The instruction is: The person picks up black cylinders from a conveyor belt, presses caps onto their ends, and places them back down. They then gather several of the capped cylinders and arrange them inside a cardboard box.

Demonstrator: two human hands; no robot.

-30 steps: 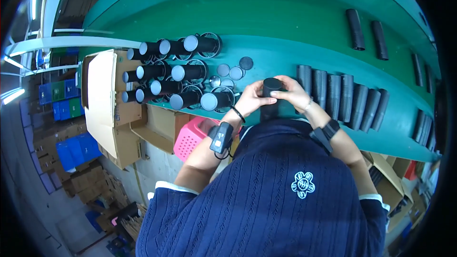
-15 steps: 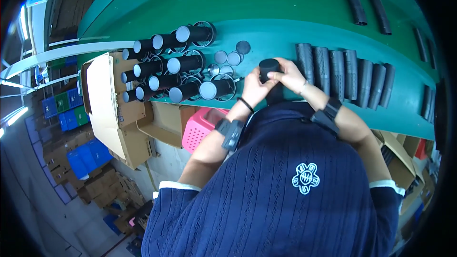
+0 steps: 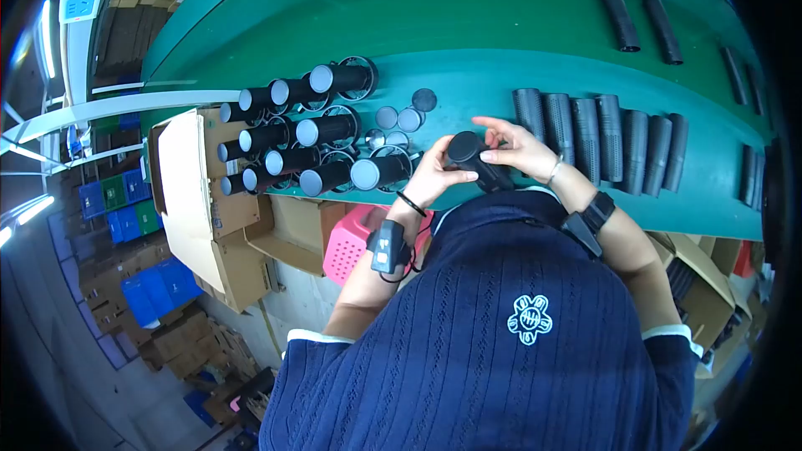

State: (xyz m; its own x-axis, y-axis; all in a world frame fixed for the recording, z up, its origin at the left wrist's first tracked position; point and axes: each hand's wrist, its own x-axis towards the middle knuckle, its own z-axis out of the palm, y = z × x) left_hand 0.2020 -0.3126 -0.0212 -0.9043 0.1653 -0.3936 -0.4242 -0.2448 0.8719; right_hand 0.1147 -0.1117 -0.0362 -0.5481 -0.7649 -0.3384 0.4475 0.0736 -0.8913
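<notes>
A black cylinder with a round dark disc on its top end (image 3: 465,147) is held upright, slightly tilted, close to my chest at the near edge of the bench. My left hand (image 3: 433,177) wraps round its left side, thumb across the front. My right hand (image 3: 528,155) grips it from the right, thumb on its side, while the index finger points out free above. Loose round discs, grey and dark (image 3: 409,119), lie just beyond my left hand. To the right of my right hand several black perforated tubes (image 3: 589,138) lie side by side.
Several black cylinders with grey round ends and wire-like rings (image 3: 326,129) stand in rows on the green bench (image 3: 468,42), at left. More dark tubes (image 3: 618,17) lie far right. A pink basket (image 3: 347,246) and cardboard boxes (image 3: 200,192) stand below the bench's left side.
The cylinder and both hands have come nearer to me. My right index finger has lifted off the top, and the cylinder now leans with its top end in plain view.
</notes>
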